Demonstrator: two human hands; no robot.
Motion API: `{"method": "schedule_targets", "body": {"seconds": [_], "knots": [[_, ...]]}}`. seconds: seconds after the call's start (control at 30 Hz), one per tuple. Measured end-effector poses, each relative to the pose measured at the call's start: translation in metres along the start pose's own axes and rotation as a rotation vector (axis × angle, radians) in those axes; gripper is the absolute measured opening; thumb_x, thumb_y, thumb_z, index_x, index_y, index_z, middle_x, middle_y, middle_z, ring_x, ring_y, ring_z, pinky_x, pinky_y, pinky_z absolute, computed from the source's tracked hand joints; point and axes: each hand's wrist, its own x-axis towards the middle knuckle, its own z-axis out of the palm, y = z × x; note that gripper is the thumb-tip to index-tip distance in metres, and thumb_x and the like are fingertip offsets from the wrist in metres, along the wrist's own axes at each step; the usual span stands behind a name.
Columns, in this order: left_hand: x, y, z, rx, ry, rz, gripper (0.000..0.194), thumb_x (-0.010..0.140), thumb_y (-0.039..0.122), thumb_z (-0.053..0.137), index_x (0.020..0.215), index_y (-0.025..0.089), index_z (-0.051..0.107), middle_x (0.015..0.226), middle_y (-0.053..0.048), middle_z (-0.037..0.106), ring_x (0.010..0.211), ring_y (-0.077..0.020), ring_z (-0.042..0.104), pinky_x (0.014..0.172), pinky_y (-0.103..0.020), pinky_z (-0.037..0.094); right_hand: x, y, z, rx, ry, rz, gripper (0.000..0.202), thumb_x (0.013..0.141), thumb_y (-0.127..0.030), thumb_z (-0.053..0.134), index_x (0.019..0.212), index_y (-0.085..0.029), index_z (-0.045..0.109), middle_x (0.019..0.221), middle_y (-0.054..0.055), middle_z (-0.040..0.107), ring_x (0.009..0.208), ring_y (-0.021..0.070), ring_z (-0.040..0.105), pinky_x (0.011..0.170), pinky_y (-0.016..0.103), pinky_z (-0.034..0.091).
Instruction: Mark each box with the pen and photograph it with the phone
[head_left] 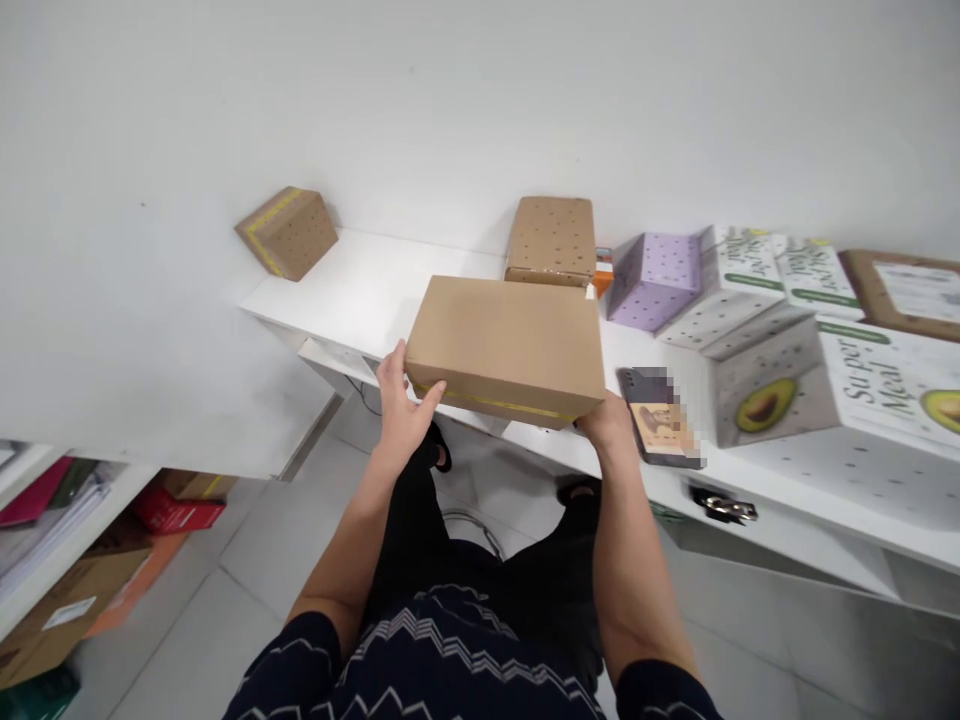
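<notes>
A plain brown cardboard box [510,340] with a yellow tape line along its near side sits at the front edge of a white table [360,290]. My left hand [401,405] grips its near left corner, thumb on the side. My right hand [607,420] holds the near right corner from below, its fingers hidden under the box. Both forearms reach up from the bottom of the view.
Behind stands a dotted brown box [553,240]; another dotted brown box with yellow tape [289,232] leans on the wall at left. A phone [658,415] lies beside my right hand. Purple box [660,280], avocado-printed boxes [772,385] at right. Shelves with boxes [90,560] at lower left.
</notes>
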Motion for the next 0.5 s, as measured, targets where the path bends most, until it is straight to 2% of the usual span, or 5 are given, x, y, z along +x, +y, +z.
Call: {"method": "schedule_targets", "body": {"seconds": [0.13, 0.27, 0.4, 0.47, 0.5], "knots": [[0.000, 0.008, 0.002, 0.136, 0.045, 0.089, 0.078, 0.082, 0.047, 0.075, 0.150, 0.035, 0.038, 0.157, -0.013, 0.021, 0.147, -0.0360, 0.027, 0.118, -0.058, 0.030, -0.005, 0.007, 0.003, 0.252, 0.138, 0.030, 0.021, 0.076, -0.027, 0.057, 0.081, -0.013, 0.072, 0.080, 0.019, 0.074, 0.077, 0.0293, 0.069, 0.063, 0.033, 0.044], [0.001, 0.017, 0.007, 0.253, 0.075, 0.188, 0.061, 0.081, 0.050, 0.074, 0.137, 0.030, 0.057, 0.156, -0.011, 0.025, 0.151, -0.0383, 0.017, 0.123, -0.060, 0.017, -0.021, 0.017, -0.005, 0.884, 0.378, 0.094, 0.023, 0.076, -0.043, 0.059, 0.071, -0.021, 0.057, 0.051, 0.000, 0.056, 0.046, 0.0151, 0.051, 0.046, 0.027, 0.039], [0.002, 0.025, 0.019, 0.326, 0.076, 0.334, 0.044, 0.084, 0.051, 0.072, 0.122, 0.029, 0.070, 0.147, -0.010, 0.044, 0.152, -0.0404, 0.012, 0.122, -0.063, 0.004, -0.044, 0.012, -0.041, 1.313, 0.686, 0.009, 0.020, 0.074, -0.038, 0.061, 0.073, -0.025, 0.046, 0.048, -0.008, 0.048, 0.039, 0.0115, 0.047, 0.040, 0.024, 0.040], [0.002, 0.029, 0.029, 0.351, 0.086, 0.434, 0.036, 0.086, 0.049, 0.069, 0.117, 0.031, 0.072, 0.138, -0.009, 0.055, 0.149, -0.0394, 0.021, 0.121, -0.065, 0.005, -0.055, 0.000, -0.063, 1.491, 0.757, -0.112, 0.014, 0.072, -0.031, 0.059, 0.074, -0.026, 0.046, 0.047, -0.010, 0.047, 0.039, 0.0122, 0.048, 0.038, 0.023, 0.040], [0.001, 0.031, 0.035, 0.364, 0.100, 0.487, 0.031, 0.088, 0.047, 0.068, 0.114, 0.031, 0.073, 0.133, -0.008, 0.059, 0.146, -0.0384, 0.027, 0.120, -0.065, 0.008, -0.060, -0.009, -0.072, 1.571, 0.742, -0.195, 0.012, 0.071, -0.028, 0.059, 0.074, -0.025, 0.047, 0.047, -0.009, 0.049, 0.038, 0.0125, 0.049, 0.036, 0.022, 0.039]]}}
